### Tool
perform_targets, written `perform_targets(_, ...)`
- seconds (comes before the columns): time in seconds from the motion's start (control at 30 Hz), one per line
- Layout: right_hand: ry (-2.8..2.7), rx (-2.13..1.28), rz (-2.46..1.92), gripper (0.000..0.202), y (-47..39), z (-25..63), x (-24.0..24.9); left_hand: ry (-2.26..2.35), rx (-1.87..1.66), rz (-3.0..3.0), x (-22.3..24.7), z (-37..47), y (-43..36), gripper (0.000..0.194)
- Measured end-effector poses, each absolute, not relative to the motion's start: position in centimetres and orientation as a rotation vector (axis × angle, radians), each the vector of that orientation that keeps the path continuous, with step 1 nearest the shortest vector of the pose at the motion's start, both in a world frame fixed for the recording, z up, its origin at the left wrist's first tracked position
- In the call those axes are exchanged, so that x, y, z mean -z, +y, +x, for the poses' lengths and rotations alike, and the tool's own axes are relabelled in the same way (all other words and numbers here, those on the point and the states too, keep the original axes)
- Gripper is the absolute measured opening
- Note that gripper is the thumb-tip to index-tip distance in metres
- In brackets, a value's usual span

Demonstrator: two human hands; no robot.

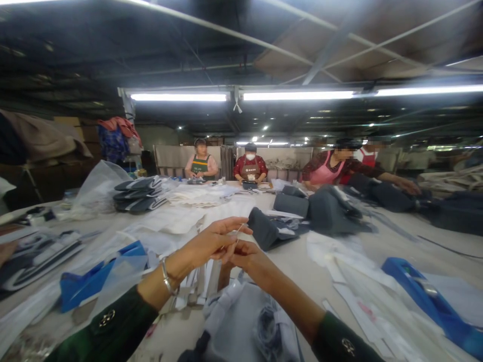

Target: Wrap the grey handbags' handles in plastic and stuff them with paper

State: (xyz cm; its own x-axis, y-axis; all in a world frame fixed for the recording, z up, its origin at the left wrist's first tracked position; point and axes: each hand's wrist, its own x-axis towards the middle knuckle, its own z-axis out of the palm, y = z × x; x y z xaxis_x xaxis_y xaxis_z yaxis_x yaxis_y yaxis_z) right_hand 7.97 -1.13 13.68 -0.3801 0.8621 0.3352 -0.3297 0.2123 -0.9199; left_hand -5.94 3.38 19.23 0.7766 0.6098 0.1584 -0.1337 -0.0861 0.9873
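Observation:
My left hand (217,239) and my right hand (247,255) meet in front of me, fingertips pinched close together. Between them shows a thin pale strand (239,230), too fine to name more exactly. Both hands are closed at the fingertips, though some left fingers reach out past the pinch. Below the hands lies a grey fabric item (237,317) with a coiled dark cord (267,327) on it. White strips (196,286) are scattered beneath my left hand. A folded dark grey fabric piece (264,231) lies just beyond my fingers.
Blue tape dispensers stand at left (101,276) and right (426,296). A stack of dark folded pieces (139,193) sits back left, beside clear plastic film (100,186). More dark fabric (335,208) is piled back right. Several co-workers are across the table; one arm reaches over the right side.

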Motion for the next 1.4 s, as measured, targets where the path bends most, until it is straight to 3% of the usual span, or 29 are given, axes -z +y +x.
perform_targets(0.23,-1.421,-1.376,-0.665,0.026,-1.6,9.1,-12.6,0.446,-0.807,1.663,-18.6,-5.6,2.8,0.048)
perform_targets(0.43,-1.304,-1.329,-0.629,0.036,-0.9,9.6,-13.2,0.374,-0.796,1.708,-18.5,-4.4,1.3,0.036)
perform_targets(0.53,-1.391,-1.304,-0.605,0.029,-0.9,10.0,-13.1,0.394,-0.844,1.697,-18.2,-4.1,1.0,0.042)
perform_targets(0.93,-0.958,-1.378,-0.753,0.041,0.3,16.3,-10.4,0.335,-1.181,1.213,-13.4,-0.9,3.1,0.042)
perform_targets(1.1,-0.936,-1.249,-0.898,0.043,1.0,20.0,-9.9,0.276,-1.144,1.091,-10.7,1.6,3.6,0.043)
perform_targets(1.2,-0.965,-1.151,-1.047,0.04,1.4,22.1,-9.6,0.497,-1.05,1.331,-8.5,2.7,4.4,0.045)
perform_targets(1.37,-1.071,-0.971,-1.438,0.014,2.6,23.8,-7.0,0.904,-0.62,1.803,-3.6,3.8,6.8,0.014)
perform_targets(1.4,-1.104,-0.96,-1.521,0.014,3.0,23.7,-6.1,0.94,-0.539,1.865,-2.7,4.0,7.2,0.017)
